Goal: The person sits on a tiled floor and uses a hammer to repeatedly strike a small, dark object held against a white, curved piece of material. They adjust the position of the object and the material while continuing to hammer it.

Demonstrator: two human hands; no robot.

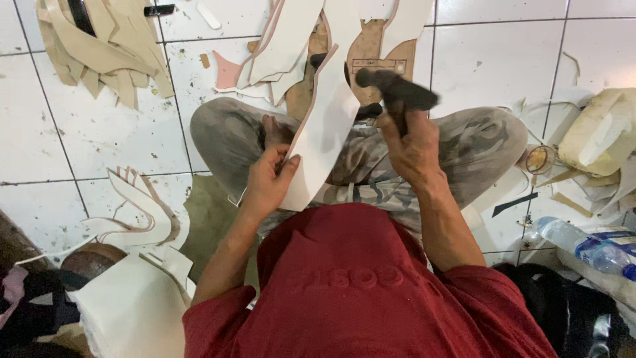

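I sit cross-legged on a white tiled floor in a red shirt and camouflage trousers. My left hand (268, 179) grips the lower edge of a curved white cut-out sheet piece (324, 129) that stands tilted over my lap. My right hand (414, 149) is closed around the handle of a dark hammer (397, 89), whose head is raised just right of the sheet's upper end. A brown template board (377, 56) lies on the floor behind the sheet.
Beige cut pieces (99, 50) are piled at the top left. White and pink offcuts (278, 40) lie ahead. More white pieces (142, 212) sit at my left, with a white stack (129, 311) below. A plastic bottle (583, 245) and cream scraps (599, 132) lie right.
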